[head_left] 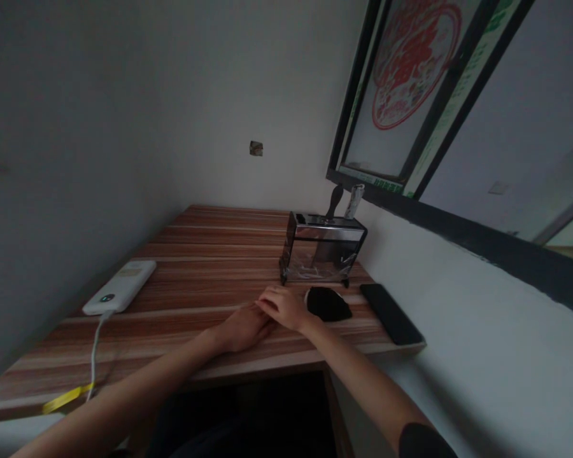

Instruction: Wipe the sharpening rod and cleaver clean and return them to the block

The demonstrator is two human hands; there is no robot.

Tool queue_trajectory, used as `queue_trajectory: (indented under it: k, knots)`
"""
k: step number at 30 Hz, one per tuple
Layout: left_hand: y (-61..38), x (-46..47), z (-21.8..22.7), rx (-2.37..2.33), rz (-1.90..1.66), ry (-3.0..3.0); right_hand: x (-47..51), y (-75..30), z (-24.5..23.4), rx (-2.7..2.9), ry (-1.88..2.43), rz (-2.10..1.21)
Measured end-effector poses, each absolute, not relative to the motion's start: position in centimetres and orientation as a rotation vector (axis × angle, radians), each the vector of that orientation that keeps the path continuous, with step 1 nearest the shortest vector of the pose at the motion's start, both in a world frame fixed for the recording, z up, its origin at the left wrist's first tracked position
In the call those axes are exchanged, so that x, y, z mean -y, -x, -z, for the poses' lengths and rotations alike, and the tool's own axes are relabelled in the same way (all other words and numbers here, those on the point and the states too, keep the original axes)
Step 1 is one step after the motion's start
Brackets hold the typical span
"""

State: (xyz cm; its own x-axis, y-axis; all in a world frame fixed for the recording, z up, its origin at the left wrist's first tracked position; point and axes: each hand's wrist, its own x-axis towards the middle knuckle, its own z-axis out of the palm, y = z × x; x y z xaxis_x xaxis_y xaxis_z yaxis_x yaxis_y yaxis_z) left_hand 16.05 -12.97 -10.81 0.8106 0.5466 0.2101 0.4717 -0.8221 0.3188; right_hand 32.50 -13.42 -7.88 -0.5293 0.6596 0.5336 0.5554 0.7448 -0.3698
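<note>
My left hand (246, 327) lies low on the wood-grain table (219, 267) near its front edge, its fingers partly covered. Over those fingers rests my right hand (285, 306), touching the left one, with its own fingers lying flat and close together. Neither hand shows an object in it. Just right of the right hand lies a small black item (328, 304) with a pale edge; its kind is unclear. Behind it stands a dark-framed holder (321, 254) with a clear front, and two upright handles, one black (335, 201) and one wrapped in pale material (354, 201), rise from its top.
A black phone (392, 314) lies along the table's right edge by the wall. On the left is a white power bank (121, 287) with a white cable (94, 356) and a yellow tag (67, 399). A framed window (410, 83) overhangs the right side.
</note>
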Motion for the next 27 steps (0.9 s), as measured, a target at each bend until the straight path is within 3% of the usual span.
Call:
queue_trajectory:
  k: [9, 27]
  knots:
    - [-16.1, 13.6, 10.5, -0.918, -0.377, -2.699, 13.0, -31.5, 10.4, 2.210, 1.050, -0.298]
    - [-16.6, 13.6, 10.3, -0.848, -0.462, -2.705, 12.3, -31.6, 10.5, 2.078, 1.039, -0.376]
